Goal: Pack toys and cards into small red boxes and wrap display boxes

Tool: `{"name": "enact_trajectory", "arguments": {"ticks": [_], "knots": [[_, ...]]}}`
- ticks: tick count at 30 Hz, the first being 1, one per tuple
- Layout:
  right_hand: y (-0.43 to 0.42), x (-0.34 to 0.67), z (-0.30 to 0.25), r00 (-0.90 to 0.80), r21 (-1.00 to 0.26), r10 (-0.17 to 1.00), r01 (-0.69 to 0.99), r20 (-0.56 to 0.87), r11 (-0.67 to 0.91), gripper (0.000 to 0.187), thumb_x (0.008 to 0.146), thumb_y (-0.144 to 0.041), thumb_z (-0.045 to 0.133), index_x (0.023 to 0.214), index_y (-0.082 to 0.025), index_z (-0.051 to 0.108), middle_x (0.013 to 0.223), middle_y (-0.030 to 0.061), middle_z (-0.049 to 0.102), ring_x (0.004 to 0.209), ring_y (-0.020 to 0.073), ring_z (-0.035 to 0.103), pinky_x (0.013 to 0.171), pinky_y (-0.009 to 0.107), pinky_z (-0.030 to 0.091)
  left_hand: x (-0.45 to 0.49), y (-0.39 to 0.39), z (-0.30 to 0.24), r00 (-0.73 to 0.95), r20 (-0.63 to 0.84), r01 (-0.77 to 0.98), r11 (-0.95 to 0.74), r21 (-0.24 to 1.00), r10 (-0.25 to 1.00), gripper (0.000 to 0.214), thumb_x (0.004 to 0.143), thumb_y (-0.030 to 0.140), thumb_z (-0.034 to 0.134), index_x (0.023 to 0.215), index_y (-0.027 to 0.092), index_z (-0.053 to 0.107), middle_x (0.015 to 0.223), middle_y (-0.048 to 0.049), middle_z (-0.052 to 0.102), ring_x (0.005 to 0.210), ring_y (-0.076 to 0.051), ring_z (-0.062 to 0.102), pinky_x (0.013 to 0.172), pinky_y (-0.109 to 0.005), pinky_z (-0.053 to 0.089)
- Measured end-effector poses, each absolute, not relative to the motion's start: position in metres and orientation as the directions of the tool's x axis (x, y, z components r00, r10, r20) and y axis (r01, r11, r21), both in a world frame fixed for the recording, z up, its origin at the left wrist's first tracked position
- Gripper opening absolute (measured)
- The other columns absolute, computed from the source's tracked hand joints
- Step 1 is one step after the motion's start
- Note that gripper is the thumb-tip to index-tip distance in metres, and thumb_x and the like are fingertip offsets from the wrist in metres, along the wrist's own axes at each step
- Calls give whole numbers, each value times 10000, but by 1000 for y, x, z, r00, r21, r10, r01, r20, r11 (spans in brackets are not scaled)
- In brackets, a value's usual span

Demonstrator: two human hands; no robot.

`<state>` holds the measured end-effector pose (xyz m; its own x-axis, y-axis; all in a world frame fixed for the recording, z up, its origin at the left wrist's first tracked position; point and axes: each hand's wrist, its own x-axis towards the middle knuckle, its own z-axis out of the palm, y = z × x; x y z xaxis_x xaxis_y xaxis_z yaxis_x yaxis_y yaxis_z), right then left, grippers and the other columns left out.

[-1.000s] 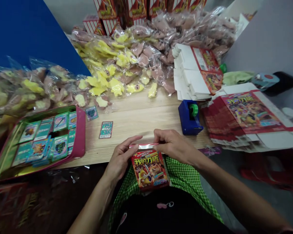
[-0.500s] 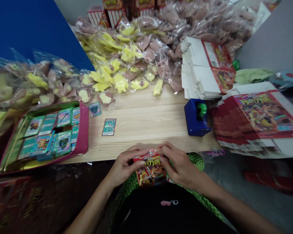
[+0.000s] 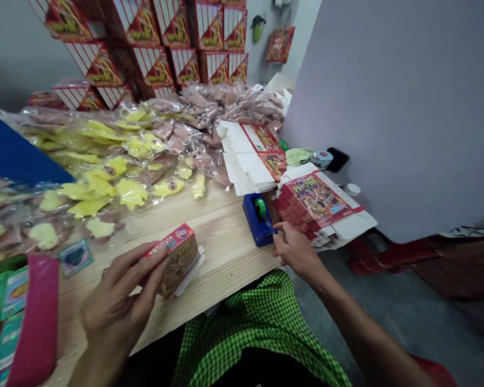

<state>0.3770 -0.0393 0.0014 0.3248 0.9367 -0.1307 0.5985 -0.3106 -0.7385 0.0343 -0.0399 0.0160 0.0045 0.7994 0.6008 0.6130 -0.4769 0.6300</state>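
Observation:
My left hand (image 3: 125, 290) grips a small printed red carton (image 3: 179, 263) by its upper side. The carton is tilted over the table, and a white flap sticks out at its lower right edge. My right hand (image 3: 296, 250) is at the front end of a blue tape dispenser (image 3: 254, 220), thumb and forefinger pinched at the loose end of the clear tape (image 3: 268, 223). A green-cored roll (image 3: 260, 207) sits in the dispenser. Left of the carton lies a trading card (image 3: 76, 258), close to a pink tin (image 3: 40, 312) of cards.
Flat printed cartons (image 3: 318, 201) are stacked right of the dispenser, with more white-and-red ones (image 3: 250, 156) behind. Bagged yellow and pinkish toys (image 3: 129, 191) cover the back of the table. Filled red boxes (image 3: 173, 24) are piled behind; a grey panel (image 3: 387, 107) stands right.
The view has swung right. My right hand has let go of the carton and reached to the tape dispenser. The carton has moved from my lap to above the table in my left hand.

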Motion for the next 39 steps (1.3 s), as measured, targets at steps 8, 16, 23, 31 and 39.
{"name": "enact_trajectory", "arguments": {"ticks": [8, 16, 23, 31, 39], "knots": [[-11, 381, -13, 362, -824, 899, 409, -248, -392, 122, 850, -242, 523, 763, -184, 587, 653, 0, 596, 581, 151, 591, 531, 234, 436, 50, -36, 12, 107, 684, 680, -555, 479, 721, 268, 897, 199, 695, 1156, 259, 728, 1133, -42, 711, 874, -173, 676, 673, -262, 530], [-16, 397, 10, 295, -870, 878, 212, -377, -445, 86, 801, -275, 583, 765, -205, 547, 720, 6, 652, 597, 183, 669, 577, 291, 534, 48, -39, 21, 71, 657, 720, -494, 487, 751, 141, 947, 270, 656, 1066, 250, 729, 1055, -30, 712, 888, -177, 680, 676, -266, 555], [-34, 386, -1, 238, -949, 936, 118, -259, -293, 291, 759, -431, 671, 728, -216, 478, 821, 11, 656, 729, 178, 701, 694, 309, 571, 48, -44, 24, 193, 696, 788, -532, 311, 692, 147, 947, 249, 658, 1077, 250, 727, 1085, -31, 744, 836, -175, 707, 567, -257, 515], [-59, 378, -30, 401, -859, 915, 484, 48, -167, 162, 728, -301, 562, 601, -214, 513, 879, 84, 640, 924, 246, 617, 818, 366, 482, 51, -52, 12, 212, 755, 757, -593, 274, 620, 214, 892, 125, 703, 1086, 215, 717, 1148, -78, 722, 838, -159, 711, 668, -256, 574], [-70, 297, 34, -178, -968, 966, 133, 188, 213, 190, 970, -282, 551, 825, -200, 645, 671, -13, 632, 567, 114, 588, 540, 233, 473, 59, -60, 8, 175, 800, 759, -596, 261, 574, 223, 873, 73, 710, 1074, 165, 681, 1092, -105, 786, 934, -196, 775, 786, -270, 632]]}}
